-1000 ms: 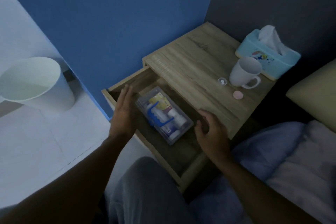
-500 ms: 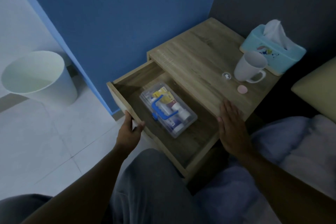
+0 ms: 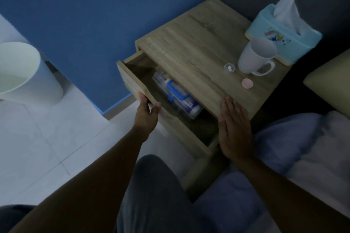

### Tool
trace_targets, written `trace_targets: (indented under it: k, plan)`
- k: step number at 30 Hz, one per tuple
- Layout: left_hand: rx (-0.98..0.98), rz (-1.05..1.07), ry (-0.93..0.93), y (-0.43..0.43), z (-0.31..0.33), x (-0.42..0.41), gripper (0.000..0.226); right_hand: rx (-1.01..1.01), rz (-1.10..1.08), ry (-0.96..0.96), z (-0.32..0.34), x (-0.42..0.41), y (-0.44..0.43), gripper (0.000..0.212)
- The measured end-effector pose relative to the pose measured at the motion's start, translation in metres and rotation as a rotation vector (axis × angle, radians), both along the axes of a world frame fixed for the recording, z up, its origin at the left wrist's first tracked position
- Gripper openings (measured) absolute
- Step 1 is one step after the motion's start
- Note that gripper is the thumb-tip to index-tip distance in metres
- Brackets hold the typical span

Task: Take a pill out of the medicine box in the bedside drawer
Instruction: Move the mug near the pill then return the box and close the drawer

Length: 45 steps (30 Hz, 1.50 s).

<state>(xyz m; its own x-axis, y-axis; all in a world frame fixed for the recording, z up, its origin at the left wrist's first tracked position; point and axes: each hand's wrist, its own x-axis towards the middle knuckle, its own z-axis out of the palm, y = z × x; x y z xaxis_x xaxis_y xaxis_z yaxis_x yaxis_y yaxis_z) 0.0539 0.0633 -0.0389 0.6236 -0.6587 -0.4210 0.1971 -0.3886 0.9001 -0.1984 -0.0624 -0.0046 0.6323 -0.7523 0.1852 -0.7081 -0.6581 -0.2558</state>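
Head view: the box [image 3: 177, 95] sits in the drawer [image 3: 132, 79], half tucked under the bench [image 3: 189, 47] top. Left hand [image 3: 146, 117] has its grip clamped on the drawer front, right hand [image 3: 233, 128] lies flat and spread on the bench edge. The box looks like light, stiff, clear plastic, probably a bit slick, so I'd grab the blue handle [image 3: 177, 91] on its lid.

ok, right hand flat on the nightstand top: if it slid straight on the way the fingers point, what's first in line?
Likely the pink disc. The right hand points up along the nightstand top, and bare wood lies between; the white mug sits just beyond. Exact line is uncertain.
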Motion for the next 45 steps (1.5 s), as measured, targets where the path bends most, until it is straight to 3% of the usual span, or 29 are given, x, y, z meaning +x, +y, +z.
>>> trace_targets:
  k: [21, 27, 32, 37, 45]
  plan:
    - [-0.127, 0.011, 0.083, -0.096, -0.004, -0.018, 0.079, -0.079, -0.032, -0.024, -0.004, 0.002, 0.001, 0.052]
    - [-0.072, 0.002, 0.049, -0.099, 0.003, -0.02, 0.075, -0.043, -0.065, -0.03, 0.0, 0.006, 0.005, 0.053]
    - [0.001, -0.124, 0.036, -0.092, 0.011, -0.009, 0.075, -0.001, -0.047, -0.023, 0.003, 0.006, 0.003, 0.052]
    - [0.126, -0.224, -0.127, -0.074, 0.023, -0.02, 0.065, 0.051, -0.039, -0.001, 0.009, 0.004, 0.003, 0.055]
    - [0.129, -0.511, -0.376, -0.04, 0.082, -0.038, 0.061, 0.214, 0.035, 0.198, 0.039, 0.007, -0.004, 0.057]
